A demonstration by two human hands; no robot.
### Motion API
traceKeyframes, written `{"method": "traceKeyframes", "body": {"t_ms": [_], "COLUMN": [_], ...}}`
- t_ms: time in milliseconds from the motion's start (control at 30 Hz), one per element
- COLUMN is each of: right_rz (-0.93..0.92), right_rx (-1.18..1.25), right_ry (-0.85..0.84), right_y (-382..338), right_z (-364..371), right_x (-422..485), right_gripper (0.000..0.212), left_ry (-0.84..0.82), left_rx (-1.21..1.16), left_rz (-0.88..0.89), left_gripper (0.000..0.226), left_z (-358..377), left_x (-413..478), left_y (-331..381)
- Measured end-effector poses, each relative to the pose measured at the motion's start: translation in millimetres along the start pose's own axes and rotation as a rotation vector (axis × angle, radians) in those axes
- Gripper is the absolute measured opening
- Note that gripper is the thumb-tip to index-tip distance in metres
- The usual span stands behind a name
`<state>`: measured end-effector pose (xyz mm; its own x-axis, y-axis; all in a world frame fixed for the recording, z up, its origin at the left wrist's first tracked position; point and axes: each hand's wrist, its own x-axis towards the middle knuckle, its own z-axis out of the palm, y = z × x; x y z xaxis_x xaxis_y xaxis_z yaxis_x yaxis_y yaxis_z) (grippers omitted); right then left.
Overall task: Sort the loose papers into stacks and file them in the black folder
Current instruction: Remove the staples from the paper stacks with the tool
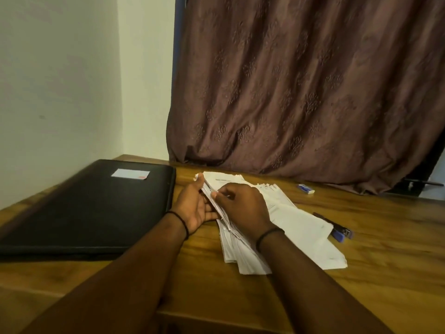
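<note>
- On the brown wooden table [361, 273], right of centre, a loose pile of white printed papers [301, 227] is spread out, edges fanned and uneven
- Left hand [195, 206] is held palm-up at the pile's left edge, fingers curled under and against a lifted wad of sheets; it is read as gripping the papers
- Right hand [240, 206] is laid over the top of the same wad, fingertips pinched at the sheet edges near the left hand; closed on papers, exact sheet count cannot be told
- Flat black leather-look folder [91, 208] with a small white label [130, 174] is lying shut on the table just left of the hands, apart from the pile
- Nothing is seen filed yet and no separate stacks are seen; task is judged to be at the early sorting stage
- Step in hand is judged as thumbing through or squaring the wad; edges should be tapped flush against the table before any sheet is peeled, since the lower sheets are splayed and could slide off
- Sheets should be lifted one at a time from the corner, with the left hand kept as a backstop
- Stacks are best laid on bare wood in front, clear of the blue and black stapler [337, 231] and the small blue and white eraser-like block [305, 189]
- Dark brown patterned curtain [313, 92] is hanging behind, touching the table's rear edge; papers should be kept away from it
</note>
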<state>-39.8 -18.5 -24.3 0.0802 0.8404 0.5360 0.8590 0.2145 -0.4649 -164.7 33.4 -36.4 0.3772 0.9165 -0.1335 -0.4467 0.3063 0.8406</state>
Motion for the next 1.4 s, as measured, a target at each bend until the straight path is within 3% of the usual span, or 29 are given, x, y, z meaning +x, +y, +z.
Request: {"method": "traceKeyframes", "body": {"t_ms": [167, 400, 600, 867, 1033, 1100, 1200, 1267, 1400], "right_rz": [0.053, 0.216, 0.244, 0.224, 0.138, 0.077, -0.007, -0.002, 0.097], "right_rx": [0.165, 0.374, 0.524, 0.497, 0.365, 0.329, 0.260, 0.187, 0.117], "right_ry": [0.047, 0.261, 0.238, 0.222, 0.191, 0.162, 0.158, 0.131, 0.178], "right_y": [6, -2, -3, -3, -6, -7, -7, -6, -1], "right_z": [-2, -8, -9, -6, -8, -6, -2, 0, 0], "right_x": [-3, -13, -17, -17, -19, -20, -20, -20, -15], "right_gripper": [0.026, 0.006, 0.024, 0.021, 0.055, 0.047, 0.020, 0.029, 0.019], "left_ry": [0.013, 0.056, 0.059, 0.047, 0.050, 0.053, 0.027, 0.014, 0.024], "left_rx": [-0.003, -0.044, -0.037, 0.007, 0.036, 0.054, 0.079, 0.092, 0.077], "left_rz": [0.013, 0.032, 0.058, 0.065, 0.063, 0.074, 0.105, 0.118, 0.116], "left_gripper": [0.043, 0.038, 0.035, 0.049, 0.054, 0.042, 0.024, 0.023, 0.025], "left_z": [0, 0, 0, -1, -1, 1, 1, 1, -1], "left_x": [-2, -9, -13, -10, -9, -11, -13, -14, -13], "left_y": [-1, -2, -3, -3, -4, -4, -4, -4, -5]}}
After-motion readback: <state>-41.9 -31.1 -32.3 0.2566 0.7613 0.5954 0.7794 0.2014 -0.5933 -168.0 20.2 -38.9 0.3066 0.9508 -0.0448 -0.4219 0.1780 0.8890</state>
